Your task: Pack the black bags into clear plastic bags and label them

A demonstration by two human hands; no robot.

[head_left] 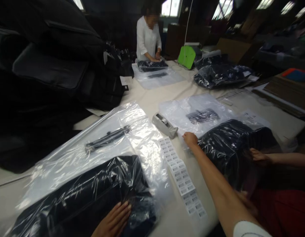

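Note:
My left hand (pixel 114 219) lies flat, fingers stretched, on a dark folded garment in a clear plastic bag (pixel 93 184). My right hand (pixel 190 140) reaches across the table, its fingers curled closed at the edge of another clear bag (pixel 174 108); what they hold, if anything, is hidden. Just left of it stands a grey tape dispenser (pixel 164 125). A sheet of barcode stickers (pixel 178 171) runs between the two bagged garments. To the right, a co-worker's hand (pixel 259 156) rests by a second bagged dark garment (pixel 228 144).
Dark garments (pixel 56 75) are heaped high at the left. Across the table (pixel 145 95) a person in white (pixel 147 38) handles a bagged garment (pixel 152 65). More bagged garments (pixel 221 75), a green object (pixel 187 56) and stacked boards (pixel 288 92) lie at the back right.

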